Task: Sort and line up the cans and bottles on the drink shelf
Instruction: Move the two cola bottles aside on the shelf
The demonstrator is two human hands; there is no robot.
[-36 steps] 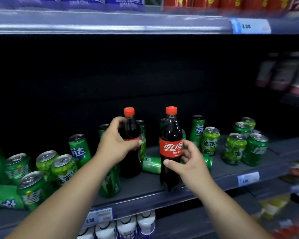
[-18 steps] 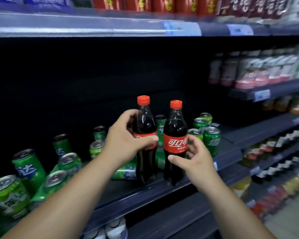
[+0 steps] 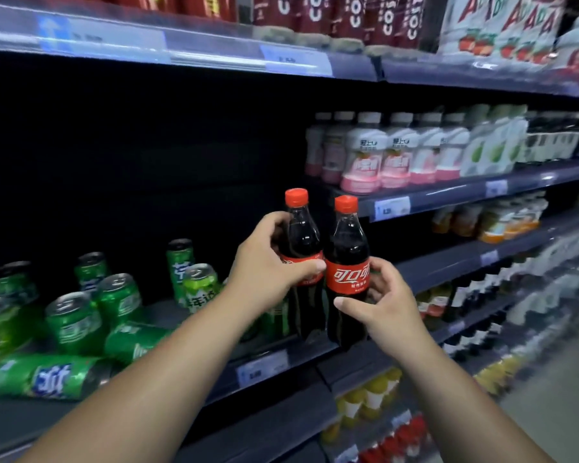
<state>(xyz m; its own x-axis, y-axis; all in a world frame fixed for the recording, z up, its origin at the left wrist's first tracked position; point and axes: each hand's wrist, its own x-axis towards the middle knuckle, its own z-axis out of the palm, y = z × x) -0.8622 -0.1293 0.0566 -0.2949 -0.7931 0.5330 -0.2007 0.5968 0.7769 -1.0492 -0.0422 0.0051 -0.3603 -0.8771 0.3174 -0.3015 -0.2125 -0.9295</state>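
We've got left hand [image 3: 264, 275] wrapped round left cola bottle [image 3: 302, 248], right hand [image 3: 381, 305] clamped on right cola bottle [image 3: 347, 262]. Full, probably heavy, slick plastic; grab mid-label.

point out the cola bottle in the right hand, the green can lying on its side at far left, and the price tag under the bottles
right cola bottle [image 3: 347, 275], head view, on its red label
lying green can [image 3: 49, 379], head view, on the middle of its side
price tag [image 3: 262, 367], head view, on the tag's face on the shelf edge
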